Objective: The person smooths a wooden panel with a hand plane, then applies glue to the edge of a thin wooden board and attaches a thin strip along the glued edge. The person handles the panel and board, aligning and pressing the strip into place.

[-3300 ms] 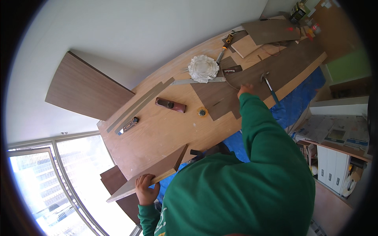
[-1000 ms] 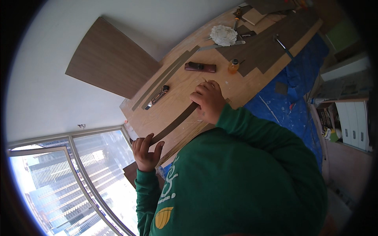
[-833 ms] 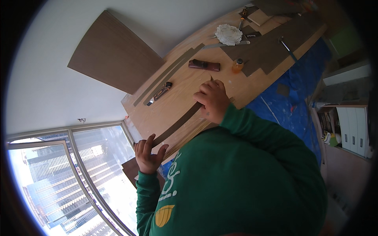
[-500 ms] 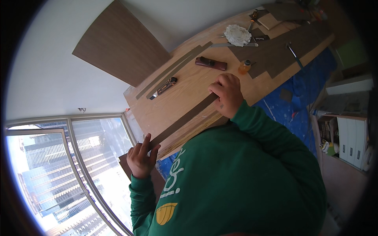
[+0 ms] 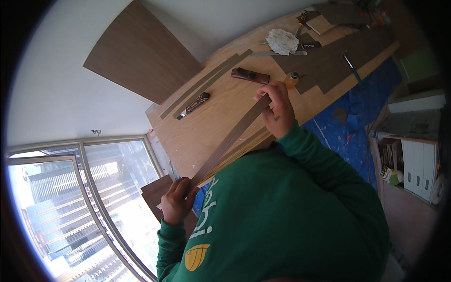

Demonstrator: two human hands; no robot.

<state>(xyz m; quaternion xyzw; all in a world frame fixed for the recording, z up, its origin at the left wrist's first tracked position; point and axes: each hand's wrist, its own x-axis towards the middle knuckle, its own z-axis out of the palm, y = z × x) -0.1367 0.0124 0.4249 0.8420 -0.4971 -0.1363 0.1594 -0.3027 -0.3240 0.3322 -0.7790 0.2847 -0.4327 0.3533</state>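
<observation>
A thin grey-brown wood strip (image 5: 234, 134) spans between my two hands above the near part of the wooden worktop (image 5: 225, 108), bowed slightly along its length. At the strip's near-left end, my left hand (image 5: 177, 201) is closed on it, thumb on one side and fingers on the other. My right hand (image 5: 276, 110) pinches the far-right end, near a small bottle of orange liquid (image 5: 291, 81). Beyond the strip lie a utility knife (image 5: 193, 106) with its blade showing and a dark red hand plane (image 5: 250, 75).
Two long narrow strips (image 5: 206, 83) lie toward the worktop's back edge. A crumpled white cloth (image 5: 283, 42), brown sheets (image 5: 324, 70) and a hammer (image 5: 350, 65) occupy the far right. A large brown panel (image 5: 143, 54) leans on the wall. Blue sheeting (image 5: 347, 127) hangs beside the worktop.
My right hand has turned and shifted slightly right, showing more of the strip's broad face. My left hand has moved nearer my body and a little right. The strip now bows.
</observation>
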